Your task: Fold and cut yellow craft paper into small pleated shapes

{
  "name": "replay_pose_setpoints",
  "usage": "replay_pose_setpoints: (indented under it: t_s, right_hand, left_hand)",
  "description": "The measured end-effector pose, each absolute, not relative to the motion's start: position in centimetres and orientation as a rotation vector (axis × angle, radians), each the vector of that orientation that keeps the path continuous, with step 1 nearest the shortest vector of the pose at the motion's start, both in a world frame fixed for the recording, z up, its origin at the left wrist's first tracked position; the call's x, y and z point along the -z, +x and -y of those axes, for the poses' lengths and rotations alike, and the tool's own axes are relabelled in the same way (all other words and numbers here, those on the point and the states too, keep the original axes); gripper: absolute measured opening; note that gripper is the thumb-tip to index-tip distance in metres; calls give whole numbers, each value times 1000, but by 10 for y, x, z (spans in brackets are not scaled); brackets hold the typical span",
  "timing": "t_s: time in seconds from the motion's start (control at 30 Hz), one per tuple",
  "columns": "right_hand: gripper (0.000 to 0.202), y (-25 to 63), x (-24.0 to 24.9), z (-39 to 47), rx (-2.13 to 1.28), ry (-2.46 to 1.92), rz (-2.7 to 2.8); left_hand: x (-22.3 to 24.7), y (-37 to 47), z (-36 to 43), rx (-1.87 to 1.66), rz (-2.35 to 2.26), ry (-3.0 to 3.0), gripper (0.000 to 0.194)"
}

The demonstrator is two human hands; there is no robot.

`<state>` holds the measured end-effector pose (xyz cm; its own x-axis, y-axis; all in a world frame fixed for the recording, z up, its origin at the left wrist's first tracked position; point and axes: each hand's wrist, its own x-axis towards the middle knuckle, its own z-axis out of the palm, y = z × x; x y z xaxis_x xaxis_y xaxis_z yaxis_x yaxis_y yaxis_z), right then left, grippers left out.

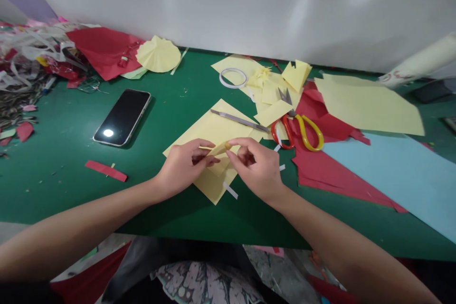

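Note:
Between my two hands is a small piece of yellow paper (218, 150), partly covered by my fingers. My left hand (187, 164) pinches its left side. With thumb and forefinger, my right hand (257, 164) grips its right end. Beneath them lies a larger yellow sheet (199, 128) on the green table (160, 216). A slim metal craft knife or blade (238, 119) rests across that sheet's far part. Near my right hand are scissors (294, 121) with one red and one yellow handle. A short white strip (231, 191) sticks out by the sheet's near corner.
A phone (123, 118) lies to the left, near a red paper strip (106, 170). At the back are a tape roll (232, 78) and a pleated yellow paper fan (158, 54). Red paper (342, 180) and blue paper (399, 166) spread rightward; scraps (32, 71) pile at far left.

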<state>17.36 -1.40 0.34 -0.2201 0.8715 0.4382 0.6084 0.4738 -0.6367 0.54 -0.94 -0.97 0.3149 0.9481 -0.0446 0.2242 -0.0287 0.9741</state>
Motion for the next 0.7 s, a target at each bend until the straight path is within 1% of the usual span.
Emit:
replay_pose_setpoints:
  t_s: [0.17, 0.3, 0.4, 0.57, 0.7]
  right_hand:
    - [16, 170, -4, 18, -686, -1325, 1835]
    - [16, 169, -4, 16, -945, -1345, 1729]
    - [15, 167, -4, 16, -1060, -1311, 1648]
    - [15, 164, -6, 19, -1331, -1291, 1454]
    - [16, 167, -9, 16, -1461, -1305, 1401]
  left_hand:
    - [12, 6, 11, -875, -1266, 1900, 10]
    - [13, 6, 11, -874, -1313, 2207, 12]
    - [11, 6, 12, -844, -1300, 2298, 12]
    - [5, 8, 15, -713, -1246, 2137, 18]
    - [6, 10, 16, -626, -1021, 1665, 18]
